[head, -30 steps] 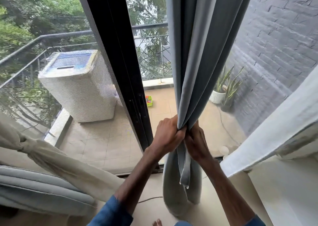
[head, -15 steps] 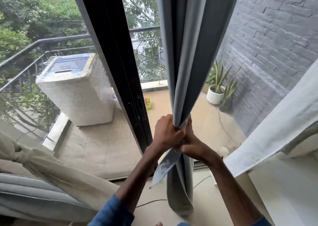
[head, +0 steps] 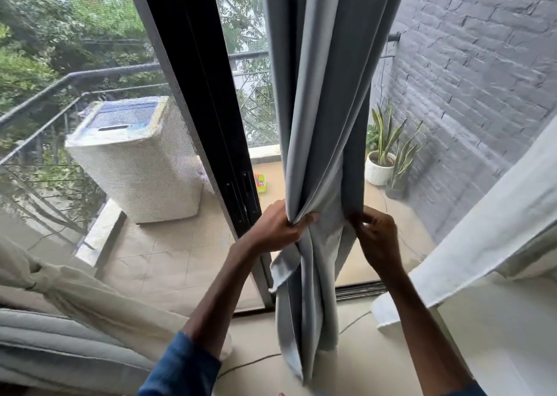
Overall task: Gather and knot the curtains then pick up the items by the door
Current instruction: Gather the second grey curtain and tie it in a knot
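A grey curtain (head: 322, 100) hangs bunched in front of the glass door, its lower part trailing to the floor. My left hand (head: 280, 226) grips the left folds of it at waist height. My right hand (head: 375, 232) pinches the darker right edge, a hand's width away from the left one. A cream curtain (head: 78, 287) at the lower left is tied in a knot. A white sheer curtain (head: 488, 223) slants across the right. A small white item (head: 384, 311) lies on the floor by the door sill.
The black door frame (head: 205, 94) stands left of the grey curtain. Outside on the balcony are a washing machine (head: 135, 160), a potted plant (head: 381, 166), a small green pack (head: 260, 183) and a grey brick wall (head: 482, 73). A thin cable (head: 250, 364) runs across the floor.
My hands, pressed together on the bunched grey curtain before, have moved apart; the right one now holds the right edge, spreading the fabric between them.
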Action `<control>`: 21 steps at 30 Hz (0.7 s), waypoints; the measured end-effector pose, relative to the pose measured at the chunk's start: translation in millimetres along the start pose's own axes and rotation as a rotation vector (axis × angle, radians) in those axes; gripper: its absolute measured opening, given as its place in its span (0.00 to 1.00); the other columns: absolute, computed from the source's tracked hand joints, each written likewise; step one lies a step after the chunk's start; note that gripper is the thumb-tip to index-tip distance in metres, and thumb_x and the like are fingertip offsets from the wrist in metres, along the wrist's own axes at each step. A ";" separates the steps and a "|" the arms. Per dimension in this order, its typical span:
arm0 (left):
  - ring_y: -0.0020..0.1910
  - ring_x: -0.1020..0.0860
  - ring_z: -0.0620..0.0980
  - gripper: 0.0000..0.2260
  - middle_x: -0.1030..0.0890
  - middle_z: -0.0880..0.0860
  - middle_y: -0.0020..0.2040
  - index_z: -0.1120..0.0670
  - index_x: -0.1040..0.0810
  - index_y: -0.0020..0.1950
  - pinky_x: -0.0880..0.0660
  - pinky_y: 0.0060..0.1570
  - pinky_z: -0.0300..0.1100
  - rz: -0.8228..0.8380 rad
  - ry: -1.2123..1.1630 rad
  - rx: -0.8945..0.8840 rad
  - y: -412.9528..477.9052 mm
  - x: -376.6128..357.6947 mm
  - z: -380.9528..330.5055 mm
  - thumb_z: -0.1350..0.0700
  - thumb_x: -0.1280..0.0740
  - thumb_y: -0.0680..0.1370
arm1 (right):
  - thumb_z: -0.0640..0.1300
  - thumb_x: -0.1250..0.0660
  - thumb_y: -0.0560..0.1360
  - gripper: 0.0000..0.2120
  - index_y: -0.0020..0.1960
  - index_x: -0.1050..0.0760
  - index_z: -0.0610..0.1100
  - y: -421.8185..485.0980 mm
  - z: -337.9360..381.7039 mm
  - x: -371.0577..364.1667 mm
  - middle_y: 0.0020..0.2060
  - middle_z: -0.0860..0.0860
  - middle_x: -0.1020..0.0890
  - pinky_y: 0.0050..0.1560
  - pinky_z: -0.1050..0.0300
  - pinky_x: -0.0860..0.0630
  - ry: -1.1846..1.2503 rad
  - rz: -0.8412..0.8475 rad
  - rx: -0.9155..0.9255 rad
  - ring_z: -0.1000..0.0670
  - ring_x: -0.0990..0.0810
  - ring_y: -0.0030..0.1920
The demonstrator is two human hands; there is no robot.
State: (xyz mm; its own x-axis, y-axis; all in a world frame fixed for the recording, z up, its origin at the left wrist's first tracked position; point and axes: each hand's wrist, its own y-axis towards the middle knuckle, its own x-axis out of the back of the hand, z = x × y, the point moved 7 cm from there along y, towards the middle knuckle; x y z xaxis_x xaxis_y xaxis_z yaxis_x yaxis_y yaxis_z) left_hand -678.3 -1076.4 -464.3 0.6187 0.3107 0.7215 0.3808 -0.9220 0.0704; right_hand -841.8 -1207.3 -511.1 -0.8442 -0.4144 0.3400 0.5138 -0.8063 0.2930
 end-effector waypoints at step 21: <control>0.44 0.20 0.57 0.21 0.19 0.52 0.43 0.57 0.24 0.53 0.23 0.42 0.50 -0.034 -0.240 0.390 12.1 -15.5 -28.9 0.46 0.38 0.65 | 0.30 0.40 0.78 0.20 0.68 0.26 0.40 -45.7 57.4 -50.1 0.43 0.42 0.16 0.39 0.63 0.38 -0.314 0.203 0.255 0.45 0.24 0.40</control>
State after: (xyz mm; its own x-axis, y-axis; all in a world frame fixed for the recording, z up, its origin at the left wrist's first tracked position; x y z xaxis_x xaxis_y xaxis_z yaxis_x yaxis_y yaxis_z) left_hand -703.1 -1099.1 -454.7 0.7256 0.4264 0.5400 0.6055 -0.7686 -0.2067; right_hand -814.2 -1125.4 -490.2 -0.6556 -0.3735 0.6562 0.7184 -0.5761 0.3898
